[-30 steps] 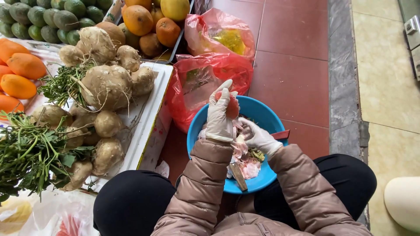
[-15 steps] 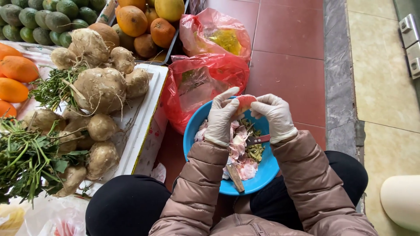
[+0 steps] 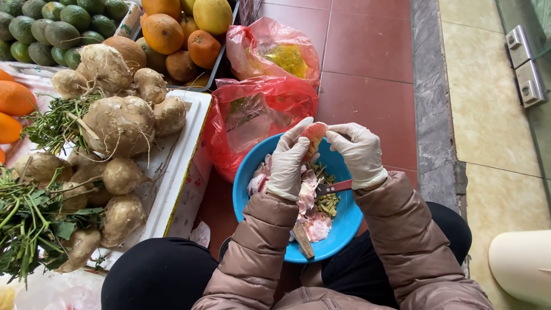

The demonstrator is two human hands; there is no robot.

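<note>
Pink pomelo segment [image 3: 314, 135] sits pinched between my two gloved hands, held over the far rim of the blue plastic basin [image 3: 344, 227]. Basin rests on my lap above red floor tiles [image 3: 367, 63]; peel scraps and a knife [image 3: 333, 187] lie in it. Red plastic bag [image 3: 258, 112] just beyond. Tuber tray [image 3: 186, 155] to my left. Left hand [image 3: 288, 161] curls onto the segment's near side; right hand [image 3: 360, 152] grips its far tip, fingers bent.
</note>
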